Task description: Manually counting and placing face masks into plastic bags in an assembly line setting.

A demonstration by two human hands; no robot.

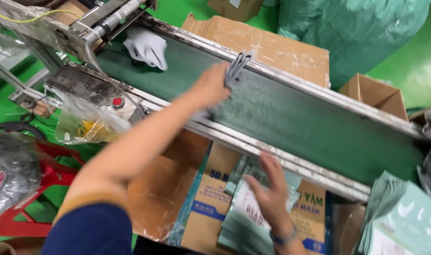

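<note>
- Head view: my left hand (210, 85) reaches out over the dark green conveyor belt (291, 113), fingers closed on a small blurred grey-white flat packet (237, 67) held just above the belt's far metal rail (319, 92)
- My right hand (272, 189) lies spread, fingers loosely open, on the stack of pale green printed paper pouches (246, 222) in the open cardboard carton (210, 198) below the near rail; it presses on the top pouch, and I cannot tell whether it has gripped one
- A white wrapped packet (147, 47) lies up the belt, well apart, near the metal sealing machine (83, 80)
- I judge the step in hand to be setting the packet on the belt; the next move calls for opening the left fingers low over the belt, with the packet flat
</note>
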